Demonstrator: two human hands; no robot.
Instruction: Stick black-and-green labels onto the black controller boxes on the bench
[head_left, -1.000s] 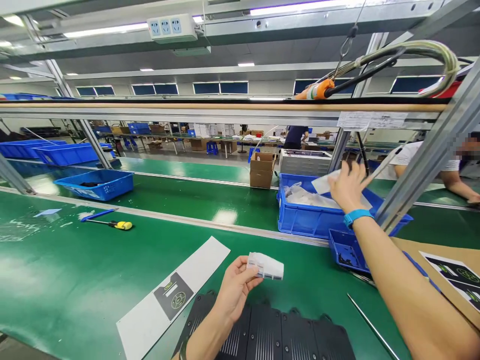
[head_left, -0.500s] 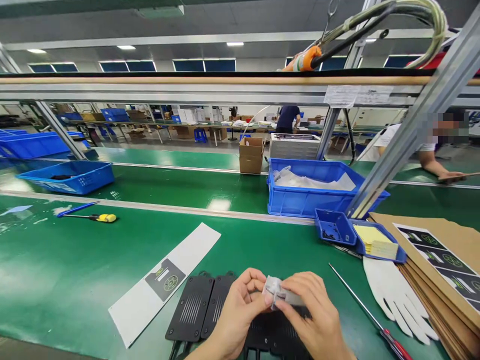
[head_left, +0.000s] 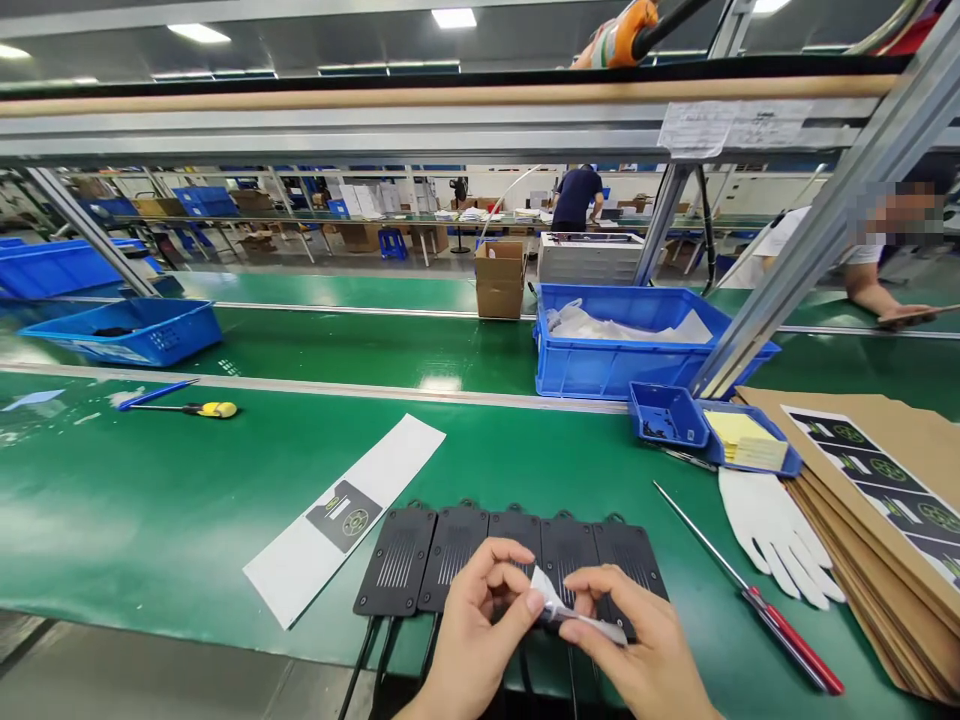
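Note:
Both hands hold a small white label strip [head_left: 551, 597], creased and partly turned, its print hard to read now. My left hand [head_left: 487, 620] pinches its left end between thumb and fingertips. At its right end, the thumb and fingers of my right hand [head_left: 637, 630] are closed on the tail of the strip. Beneath and behind the hands lies a row of several flat black boxes [head_left: 395, 562] with slotted faces, corner screws and black cables [head_left: 361, 665] toward me. The hands partly cover the middle and right boxes.
A white sheet [head_left: 300, 565] with a dark printed label lies left. To the right are a red-handled screwdriver [head_left: 791, 640], a white glove [head_left: 772, 535], cardboard sheets [head_left: 892, 590], yellow notes [head_left: 746, 440] and a small blue bin [head_left: 667, 413]. A large blue crate [head_left: 607, 368] stands behind.
The view has tilted down, showing more of the black boxes and the table's front edge. The strip has turned in my fingers, so its printed face shows less.

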